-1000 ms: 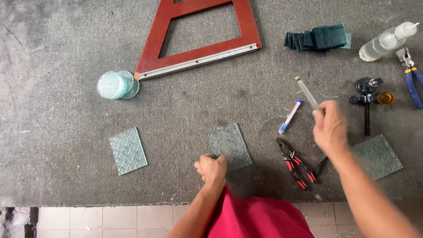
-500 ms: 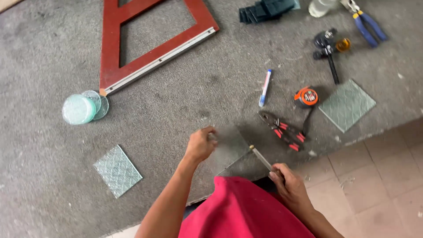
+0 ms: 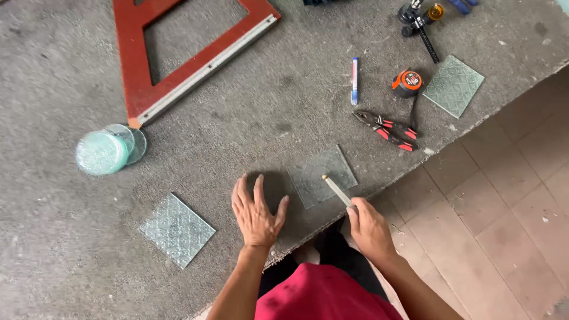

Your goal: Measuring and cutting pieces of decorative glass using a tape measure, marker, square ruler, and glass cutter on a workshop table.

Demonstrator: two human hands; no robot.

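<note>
My left hand (image 3: 256,212) lies flat and spread on the grey felt bench (image 3: 249,118), just left of a square of patterned glass (image 3: 321,175). My right hand (image 3: 368,228) grips a slim pale-handled glass cutter (image 3: 336,189); its tip rests over the near part of that glass square. The glass sits close to the bench's front edge.
Another patterned glass square (image 3: 176,229) lies at the left, a third (image 3: 453,85) at the right. Red-handled pliers (image 3: 388,128), an orange tape measure (image 3: 406,83), a blue-capped marker (image 3: 354,80), a red triangular square (image 3: 189,53) and round glass discs (image 3: 109,150) are also on the bench. Tiled floor (image 3: 498,207) at right.
My left hand opened and settled flat on the bench beside the glass. My right hand brought the cutter up over the glass. The view shifted and tilted.
</note>
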